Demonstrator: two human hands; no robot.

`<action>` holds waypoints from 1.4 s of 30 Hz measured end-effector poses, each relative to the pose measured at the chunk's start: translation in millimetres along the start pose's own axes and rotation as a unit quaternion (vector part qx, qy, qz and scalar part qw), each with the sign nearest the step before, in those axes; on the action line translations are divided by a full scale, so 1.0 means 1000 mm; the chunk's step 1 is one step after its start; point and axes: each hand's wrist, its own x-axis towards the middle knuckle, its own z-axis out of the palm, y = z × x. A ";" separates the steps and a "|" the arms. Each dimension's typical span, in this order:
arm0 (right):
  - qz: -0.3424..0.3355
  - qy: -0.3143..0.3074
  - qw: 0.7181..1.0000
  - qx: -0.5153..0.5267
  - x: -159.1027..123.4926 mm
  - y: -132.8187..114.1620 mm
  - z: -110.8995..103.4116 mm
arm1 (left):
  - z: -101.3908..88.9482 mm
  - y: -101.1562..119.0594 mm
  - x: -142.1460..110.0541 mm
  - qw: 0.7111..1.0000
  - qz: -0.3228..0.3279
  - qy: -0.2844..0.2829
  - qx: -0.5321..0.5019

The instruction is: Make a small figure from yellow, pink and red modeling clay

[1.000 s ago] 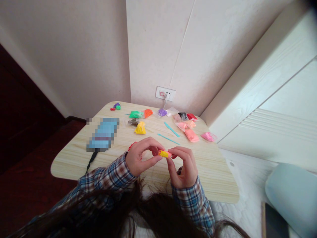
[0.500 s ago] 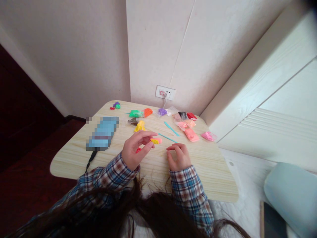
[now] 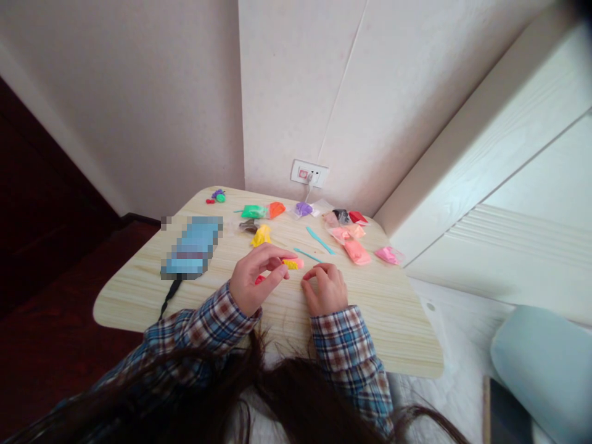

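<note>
Pale wooden surface [image 3: 388,336] lies below you. Your left fingers [image 3: 276,251] pinch the yellow and pink clay piece [image 3: 291,264] at their tips. Your right fingers [image 3: 320,272] curl near it; I can't tell if they hold anything. One blue stick [image 3: 308,254] lies just past them.

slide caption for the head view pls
Left hand holding a yellow and pink piece, right hand close by.
</note>
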 end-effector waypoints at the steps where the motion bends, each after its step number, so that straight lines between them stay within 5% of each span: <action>1: 0.006 -0.004 1.000 -0.010 0.000 -0.001 0.000 | 0.000 0.000 0.000 1.000 0.004 -0.002 0.000; 6: 0.019 -0.013 1.000 -0.014 0.002 -0.003 0.002 | 0.001 0.000 -0.002 0.999 0.027 -0.015 0.009; 9: -0.033 0.040 0.994 0.097 0.003 -0.004 -0.004 | 0.002 0.001 -0.004 0.999 0.029 -0.030 -0.003; 14: -0.100 0.132 0.935 0.315 0.006 -0.010 -0.025 | 0.002 0.003 -0.005 0.999 0.042 -0.025 -0.011; 21: -0.117 0.102 0.880 0.449 0.001 -0.018 -0.039 | 0.002 0.007 -0.003 0.994 0.085 -0.036 0.064; 42: -0.136 0.097 0.901 0.400 0.002 -0.017 -0.036 | 0.003 0.017 0.002 0.979 0.147 -0.047 0.136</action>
